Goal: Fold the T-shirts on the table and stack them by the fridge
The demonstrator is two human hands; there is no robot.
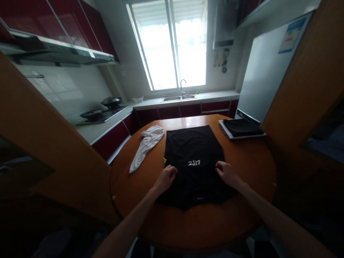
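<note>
A black T-shirt point(192, 145) is spread flat on the round wooden table point(150, 229). White lettering on it reads upside down from my side, and a small label shows near its curved near edge. My left hand point(166, 177) is closed, its fingers pinching the shirt at the left side. On the opposite side, my right hand point(227, 173) pinches the shirt's right edge between thumb and fingers. A bit of yellow point(165, 161) peeks out at the left edge, just beyond my left hand; what it belongs to is hidden.
Left of the shirt lies a crumpled white cloth point(147, 145). A stack of folded clothes point(242, 128), black over white, rests at the table's right. Behind are a counter with a sink point(172, 98), a stove with pans point(111, 102) and a fridge point(266, 71).
</note>
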